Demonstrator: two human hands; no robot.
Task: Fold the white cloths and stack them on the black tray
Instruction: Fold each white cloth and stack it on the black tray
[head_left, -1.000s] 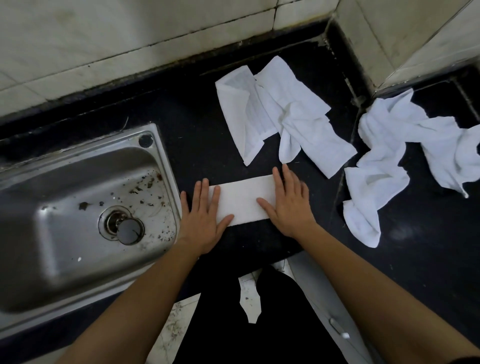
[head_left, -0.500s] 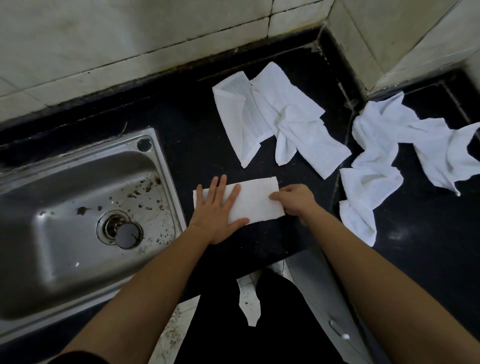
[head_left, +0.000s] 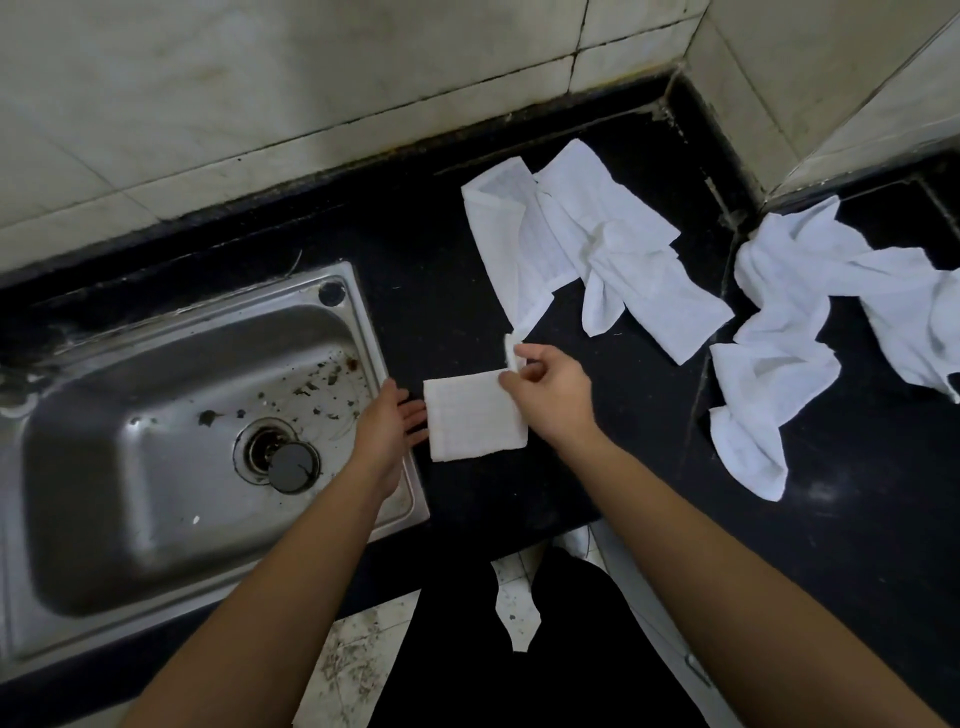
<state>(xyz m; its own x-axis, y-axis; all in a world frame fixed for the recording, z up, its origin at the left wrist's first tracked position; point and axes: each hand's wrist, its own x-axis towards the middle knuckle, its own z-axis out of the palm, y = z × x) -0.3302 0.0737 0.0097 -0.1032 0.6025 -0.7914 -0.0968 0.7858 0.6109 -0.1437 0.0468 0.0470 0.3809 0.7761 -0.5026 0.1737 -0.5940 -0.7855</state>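
Observation:
A small folded white cloth (head_left: 470, 418) lies on the black counter (head_left: 415, 270) near its front edge. My right hand (head_left: 553, 397) pinches the cloth's right end, lifted and folded over toward the left. My left hand (head_left: 389, 423) rests flat at the cloth's left edge, fingers straight, beside the sink rim. Two unfolded white cloths (head_left: 587, 244) lie crumpled behind the folded one. A further heap of white cloths (head_left: 810, 332) lies on the right part of the counter. No black tray shows in view.
A steel sink (head_left: 171, 441) with a drain plug (head_left: 292, 466) and dirt specks fills the left. Tiled walls (head_left: 311, 78) close the back and form a corner at the right. The counter's front edge and floor lie below my arms.
My right hand took the long strip's right end and folded it leftward, halving the cloth. My left hand slid off the cloth to its left edge.

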